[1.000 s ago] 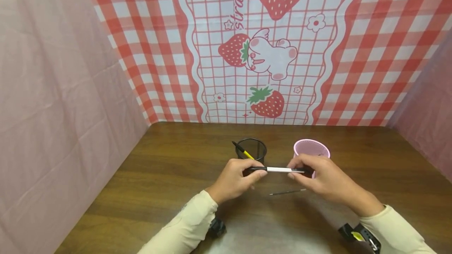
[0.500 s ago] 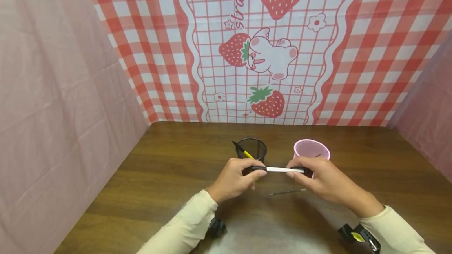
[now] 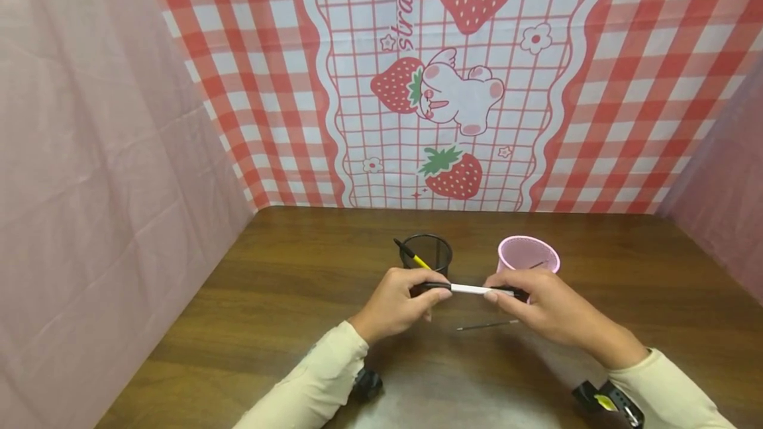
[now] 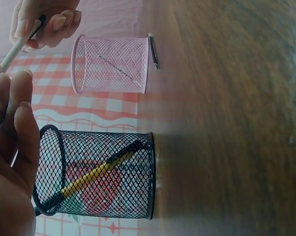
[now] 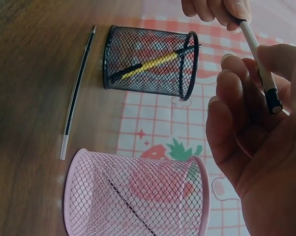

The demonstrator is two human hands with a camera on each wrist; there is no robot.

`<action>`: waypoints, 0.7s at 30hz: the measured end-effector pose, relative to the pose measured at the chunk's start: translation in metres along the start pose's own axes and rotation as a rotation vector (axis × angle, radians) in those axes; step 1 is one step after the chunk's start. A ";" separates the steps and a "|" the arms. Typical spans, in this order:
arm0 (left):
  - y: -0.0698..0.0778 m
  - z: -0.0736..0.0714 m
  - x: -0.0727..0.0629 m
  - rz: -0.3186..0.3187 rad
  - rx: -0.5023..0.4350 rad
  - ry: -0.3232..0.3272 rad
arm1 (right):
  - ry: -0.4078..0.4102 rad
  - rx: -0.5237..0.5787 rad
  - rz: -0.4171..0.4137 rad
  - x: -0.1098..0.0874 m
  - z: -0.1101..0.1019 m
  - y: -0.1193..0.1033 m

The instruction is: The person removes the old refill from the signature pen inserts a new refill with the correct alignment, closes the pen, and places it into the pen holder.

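Note:
A white pen [image 3: 469, 289] with black ends is held level between both hands, above the table. My left hand [image 3: 398, 303] pinches its black left end between thumb and fingers. The right hand [image 3: 557, 306] pinches the pen near its other end, where a black tip [image 5: 274, 101] shows in the right wrist view. Below the hands a thin pen refill [image 3: 485, 326], dark with a pale end, lies on the table. Just behind the left hand stands a black mesh pen cup [image 3: 440, 253] with a yellow-and-black pen [image 3: 420, 262] leaning inside.
A pink mesh pen cup [image 3: 517, 253] stands behind the right hand, with a thin dark refill [image 5: 131, 209] slanting inside it. The brown wooden table [image 3: 238, 310] ends at a strawberry-print cloth [image 3: 286, 151] behind. Pinkish cloth [image 3: 107, 184] hangs at the sides.
Both hands stay nearly in place. The right thumb and fingers shift slightly on the pen, and its right end tilts a little lower. The cups and the loose refill lie as before.

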State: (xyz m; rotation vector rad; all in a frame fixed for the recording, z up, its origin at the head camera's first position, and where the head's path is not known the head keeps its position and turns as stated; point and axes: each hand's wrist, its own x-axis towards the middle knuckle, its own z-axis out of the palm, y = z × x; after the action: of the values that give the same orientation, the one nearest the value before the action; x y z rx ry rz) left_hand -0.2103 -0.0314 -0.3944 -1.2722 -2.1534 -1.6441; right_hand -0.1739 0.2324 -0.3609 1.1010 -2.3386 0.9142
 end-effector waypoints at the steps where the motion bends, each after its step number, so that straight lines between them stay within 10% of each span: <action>1: 0.000 0.000 0.000 0.001 0.003 0.001 | -0.004 0.000 -0.001 0.000 0.000 0.000; 21: 0.001 0.002 -0.001 0.021 0.043 -0.015 | -0.025 0.080 -0.011 0.001 0.002 0.002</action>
State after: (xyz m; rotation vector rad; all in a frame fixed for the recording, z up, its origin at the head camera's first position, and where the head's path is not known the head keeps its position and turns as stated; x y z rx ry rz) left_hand -0.2086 -0.0303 -0.3945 -1.2948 -2.1646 -1.5765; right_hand -0.1755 0.2317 -0.3624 1.1622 -2.3318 1.0028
